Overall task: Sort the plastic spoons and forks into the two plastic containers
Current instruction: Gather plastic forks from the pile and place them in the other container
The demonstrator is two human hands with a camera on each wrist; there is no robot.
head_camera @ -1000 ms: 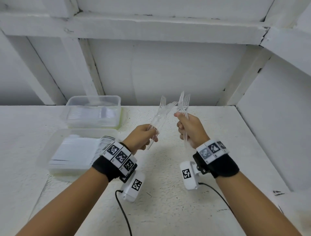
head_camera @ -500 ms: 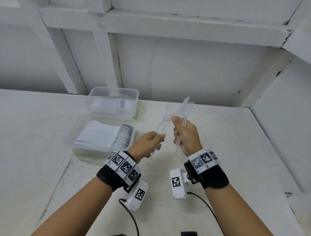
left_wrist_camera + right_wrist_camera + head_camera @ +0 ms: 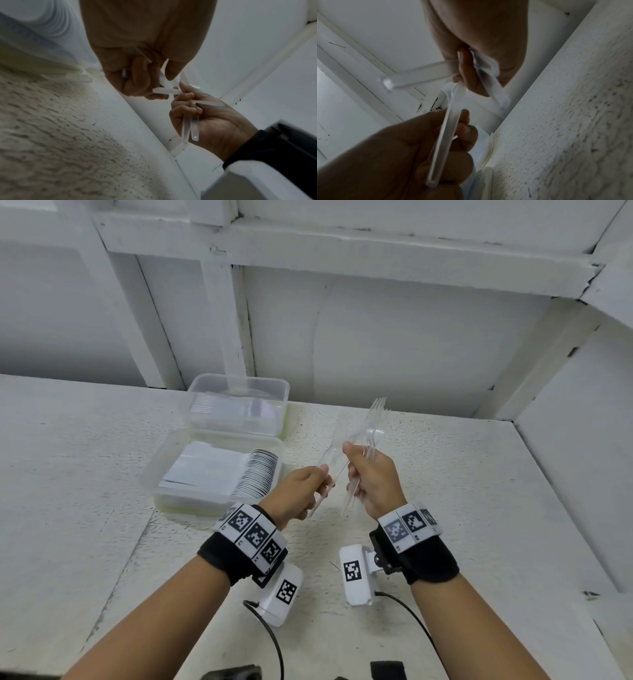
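Both hands hold clear plastic forks above the white table. My left hand (image 3: 301,491) pinches the handle of a clear fork (image 3: 329,463) whose head is blurred; in the right wrist view that fork (image 3: 444,136) runs along its fingers. My right hand (image 3: 371,477) grips a small bundle of clear forks (image 3: 371,422), tines pointing up and away; their handles (image 3: 190,127) stick out below its curled fingers. To the left stand two clear containers: the nearer one (image 3: 164,474) holds a row of stacked spoons (image 3: 255,474), the farther one (image 3: 205,385) holds clear cutlery I cannot make out.
The table (image 3: 462,508) is rough and white, boxed in by a white wall with beams behind and a white panel (image 3: 582,474) on the right. Cables (image 3: 274,642) trail from the wrist cameras toward me. Dark objects (image 3: 387,669) lie at the near edge.
The view has swung so the containers sit nearer the centre. Both hands stayed close together with their forks, lowering slightly; the left hand's fork is blurred from motion.
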